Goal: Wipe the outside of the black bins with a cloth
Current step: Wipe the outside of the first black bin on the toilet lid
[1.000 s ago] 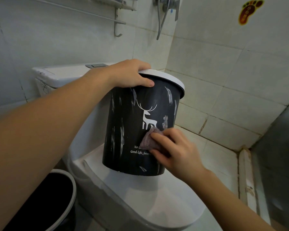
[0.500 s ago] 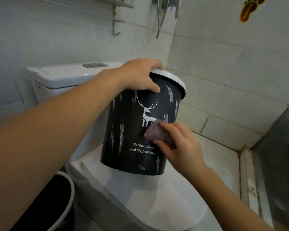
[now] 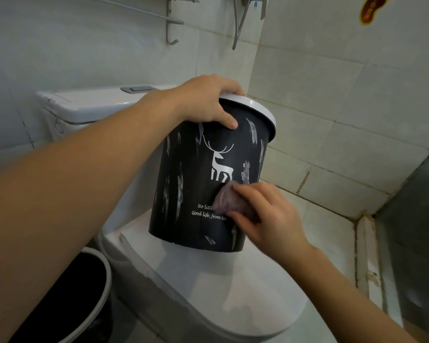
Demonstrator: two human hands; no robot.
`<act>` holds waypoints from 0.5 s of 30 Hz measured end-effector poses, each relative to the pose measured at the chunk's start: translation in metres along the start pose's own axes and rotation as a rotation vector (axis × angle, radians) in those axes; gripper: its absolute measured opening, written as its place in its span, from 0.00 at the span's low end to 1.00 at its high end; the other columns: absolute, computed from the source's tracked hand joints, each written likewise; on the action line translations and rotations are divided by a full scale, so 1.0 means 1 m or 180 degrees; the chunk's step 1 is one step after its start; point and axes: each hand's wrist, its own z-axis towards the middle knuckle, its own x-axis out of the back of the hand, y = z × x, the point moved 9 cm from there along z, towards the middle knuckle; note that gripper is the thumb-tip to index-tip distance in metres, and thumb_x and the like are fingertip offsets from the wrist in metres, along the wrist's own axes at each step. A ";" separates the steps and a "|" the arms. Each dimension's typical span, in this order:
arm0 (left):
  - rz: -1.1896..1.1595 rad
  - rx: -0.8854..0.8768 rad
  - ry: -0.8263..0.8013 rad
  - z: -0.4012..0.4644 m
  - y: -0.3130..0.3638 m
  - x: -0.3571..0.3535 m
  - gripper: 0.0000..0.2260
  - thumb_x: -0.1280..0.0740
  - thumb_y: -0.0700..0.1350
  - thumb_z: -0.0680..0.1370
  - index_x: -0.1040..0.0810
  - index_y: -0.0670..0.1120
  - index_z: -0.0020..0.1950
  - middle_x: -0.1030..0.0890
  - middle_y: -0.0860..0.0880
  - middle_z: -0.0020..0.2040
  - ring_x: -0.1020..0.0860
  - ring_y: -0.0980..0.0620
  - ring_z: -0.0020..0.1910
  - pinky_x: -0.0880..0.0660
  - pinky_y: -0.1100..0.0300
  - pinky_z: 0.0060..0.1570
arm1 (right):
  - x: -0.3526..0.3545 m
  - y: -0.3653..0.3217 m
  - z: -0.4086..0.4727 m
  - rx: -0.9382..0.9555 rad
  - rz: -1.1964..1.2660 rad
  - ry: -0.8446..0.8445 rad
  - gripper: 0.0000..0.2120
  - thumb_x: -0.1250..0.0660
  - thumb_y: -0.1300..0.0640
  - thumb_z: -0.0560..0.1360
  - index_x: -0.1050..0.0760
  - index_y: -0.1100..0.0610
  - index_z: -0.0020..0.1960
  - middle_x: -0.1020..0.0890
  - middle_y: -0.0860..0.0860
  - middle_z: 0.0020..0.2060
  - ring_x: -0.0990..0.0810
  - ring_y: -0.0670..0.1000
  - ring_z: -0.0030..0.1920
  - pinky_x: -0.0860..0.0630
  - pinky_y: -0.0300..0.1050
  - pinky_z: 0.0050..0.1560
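Two bare forearms enter from the near edge, the left arm (image 3: 72, 194) and the right arm (image 3: 352, 293). No sleeve shows on either one. The left hand (image 3: 206, 102) and the right hand (image 3: 270, 219) are ungloved, with short plain nails.

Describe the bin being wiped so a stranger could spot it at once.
Find the white toilet; on its closed lid stands a black bin, tilted, with the left hand gripping its white rim. Unlike the plain second bin on the floor beside the toilet, it bears a white deer and lettering.
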 end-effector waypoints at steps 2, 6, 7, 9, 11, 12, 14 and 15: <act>0.0018 -0.0017 0.0022 -0.001 0.000 0.001 0.22 0.22 0.53 0.68 0.23 0.62 0.59 0.22 0.60 0.51 0.23 0.53 0.53 0.27 0.56 0.54 | 0.001 0.011 0.005 -0.0373 0.0052 0.0119 0.19 0.25 0.53 0.73 0.20 0.60 0.60 0.19 0.54 0.48 0.20 0.57 0.47 0.21 0.51 0.41; -0.0043 -0.0001 -0.0017 -0.004 -0.002 0.000 0.22 0.23 0.53 0.68 0.24 0.63 0.59 0.23 0.63 0.47 0.23 0.52 0.53 0.26 0.54 0.55 | -0.008 -0.007 -0.013 0.0072 0.0216 -0.0199 0.19 0.27 0.52 0.73 0.21 0.60 0.61 0.20 0.55 0.49 0.21 0.56 0.47 0.21 0.51 0.41; -0.0054 -0.0003 -0.0023 -0.004 -0.003 0.000 0.22 0.23 0.53 0.68 0.24 0.63 0.59 0.23 0.63 0.47 0.23 0.52 0.53 0.26 0.54 0.55 | -0.012 -0.014 -0.020 0.0253 0.0236 -0.0338 0.19 0.28 0.51 0.74 0.21 0.59 0.61 0.20 0.54 0.50 0.21 0.56 0.47 0.21 0.50 0.40; -0.0071 -0.0011 -0.0021 -0.005 -0.005 0.002 0.22 0.23 0.53 0.68 0.24 0.64 0.59 0.22 0.63 0.48 0.23 0.53 0.53 0.26 0.55 0.55 | -0.014 -0.021 -0.027 0.0436 0.0181 -0.0470 0.18 0.30 0.50 0.75 0.21 0.58 0.60 0.20 0.53 0.49 0.22 0.54 0.46 0.22 0.46 0.39; -0.0069 -0.0027 -0.0009 -0.005 -0.006 0.002 0.21 0.23 0.53 0.68 0.24 0.64 0.58 0.22 0.63 0.49 0.23 0.53 0.54 0.27 0.55 0.55 | -0.010 -0.017 -0.021 0.0316 0.0104 -0.0323 0.17 0.30 0.50 0.76 0.20 0.58 0.60 0.20 0.53 0.49 0.22 0.55 0.46 0.22 0.47 0.39; -0.0056 -0.0028 -0.0001 -0.004 -0.006 0.002 0.22 0.23 0.54 0.68 0.24 0.64 0.59 0.22 0.62 0.50 0.23 0.53 0.54 0.27 0.54 0.55 | -0.007 -0.012 -0.015 0.0142 0.0081 -0.0190 0.17 0.28 0.51 0.75 0.20 0.59 0.61 0.19 0.53 0.49 0.21 0.55 0.46 0.22 0.48 0.40; 0.0003 -0.0032 0.0032 -0.004 -0.005 0.001 0.22 0.23 0.55 0.68 0.24 0.63 0.60 0.22 0.60 0.51 0.24 0.52 0.54 0.27 0.53 0.57 | -0.001 -0.001 -0.002 -0.0295 0.0065 0.0076 0.19 0.25 0.53 0.73 0.20 0.58 0.61 0.19 0.53 0.48 0.21 0.56 0.47 0.21 0.50 0.40; 0.0039 -0.0040 0.0051 -0.003 -0.004 0.001 0.23 0.23 0.55 0.68 0.24 0.63 0.60 0.22 0.60 0.51 0.24 0.52 0.54 0.27 0.53 0.57 | 0.002 0.004 0.002 -0.0478 0.0075 0.0157 0.19 0.24 0.53 0.72 0.21 0.58 0.61 0.19 0.53 0.48 0.21 0.56 0.48 0.21 0.49 0.40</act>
